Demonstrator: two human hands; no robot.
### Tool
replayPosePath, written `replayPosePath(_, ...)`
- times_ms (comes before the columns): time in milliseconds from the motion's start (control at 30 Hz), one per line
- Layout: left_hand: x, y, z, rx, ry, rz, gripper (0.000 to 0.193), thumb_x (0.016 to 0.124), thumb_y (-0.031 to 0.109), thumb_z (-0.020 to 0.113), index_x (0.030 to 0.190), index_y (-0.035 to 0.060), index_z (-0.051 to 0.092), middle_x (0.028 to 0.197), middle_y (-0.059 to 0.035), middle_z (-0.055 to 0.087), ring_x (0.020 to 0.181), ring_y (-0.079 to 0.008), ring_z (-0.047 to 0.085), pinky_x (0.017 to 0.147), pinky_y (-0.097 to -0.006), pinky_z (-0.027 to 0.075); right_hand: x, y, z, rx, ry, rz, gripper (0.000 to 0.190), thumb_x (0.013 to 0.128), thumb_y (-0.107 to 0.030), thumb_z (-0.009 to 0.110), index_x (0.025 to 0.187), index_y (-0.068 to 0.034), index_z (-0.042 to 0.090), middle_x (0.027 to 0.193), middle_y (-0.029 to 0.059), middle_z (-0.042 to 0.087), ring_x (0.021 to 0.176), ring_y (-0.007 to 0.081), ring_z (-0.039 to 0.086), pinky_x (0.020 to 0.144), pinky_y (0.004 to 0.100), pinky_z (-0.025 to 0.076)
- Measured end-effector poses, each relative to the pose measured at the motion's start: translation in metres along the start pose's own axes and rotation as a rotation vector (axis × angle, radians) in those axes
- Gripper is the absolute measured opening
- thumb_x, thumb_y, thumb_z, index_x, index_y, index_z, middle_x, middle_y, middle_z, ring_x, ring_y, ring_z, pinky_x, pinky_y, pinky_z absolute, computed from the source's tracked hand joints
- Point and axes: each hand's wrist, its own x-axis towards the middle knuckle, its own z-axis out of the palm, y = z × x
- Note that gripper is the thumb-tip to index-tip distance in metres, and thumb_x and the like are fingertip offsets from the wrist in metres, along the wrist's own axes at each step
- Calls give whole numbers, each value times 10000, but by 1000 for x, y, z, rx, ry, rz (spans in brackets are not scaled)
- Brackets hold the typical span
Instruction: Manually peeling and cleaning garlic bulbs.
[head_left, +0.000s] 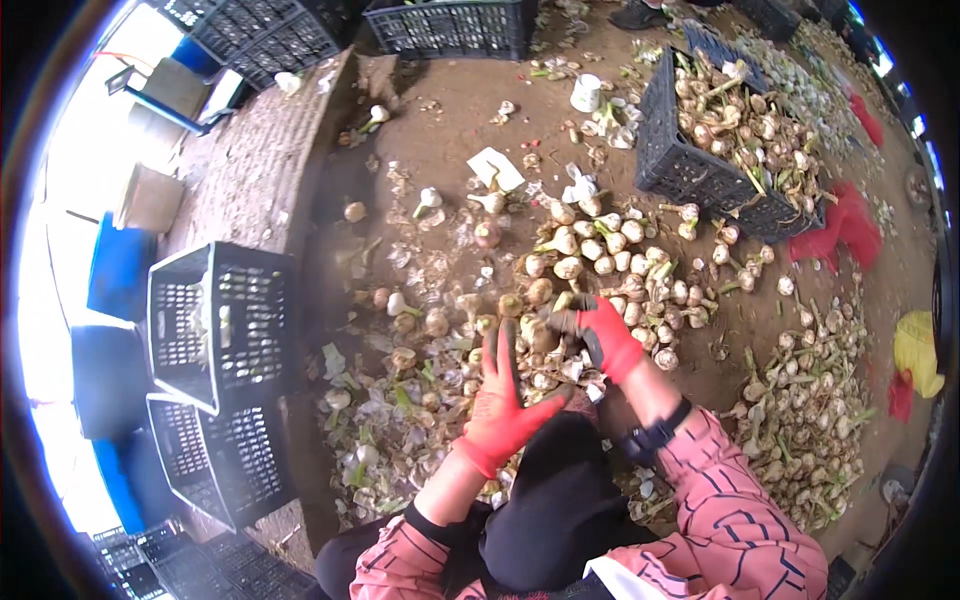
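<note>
My left hand (506, 409), in a red glove with dark fingers, has its fingers stretched forward and its thumb apart. Just ahead of those fingertips is a garlic bulb (510, 304). My right hand (609, 337), gloved the same way, curls its fingers at a brownish garlic bulb (537, 334) between the two hands; whether it grips the bulb is hidden. Beyond the right hand lies a loose pile of trimmed garlic bulbs (604, 262). Papery garlic skins (409, 420) and bits of stalk cover the ground beside my left hand.
A black plastic crate (694, 176) heaped with garlic stands tilted at the upper right. More garlic with stalks (806, 420) is spread at the right. Black crates (251, 315) line a ledge at the left. A white cup (586, 93) and red mesh (840, 232) lie farther off.
</note>
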Motion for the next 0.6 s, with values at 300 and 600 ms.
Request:
replayPosePath(300, -125, 83, -64, 220, 262, 462, 932, 591, 240, 837, 1318, 3, 306, 1201, -189, 487, 1066, -321, 533, 888, -390, 443, -175, -59, 106, 86, -472, -199, 386, 737, -165, 741, 1033, 2, 559, 956, 67, 619, 842, 145, 603, 745, 268, 497)
replayPosePath(600, -240, 114, -64, -1041, 396, 78, 428, 874, 309, 547, 1172, 33, 412, 983, -112, 569, 779, -151, 564, 637, -267, 479, -261, -34, 161, -245, -508, -390, 268, 796, -96, 638, 1037, -8, 560, 908, 62, 628, 808, 173, 609, 729, 289, 488)
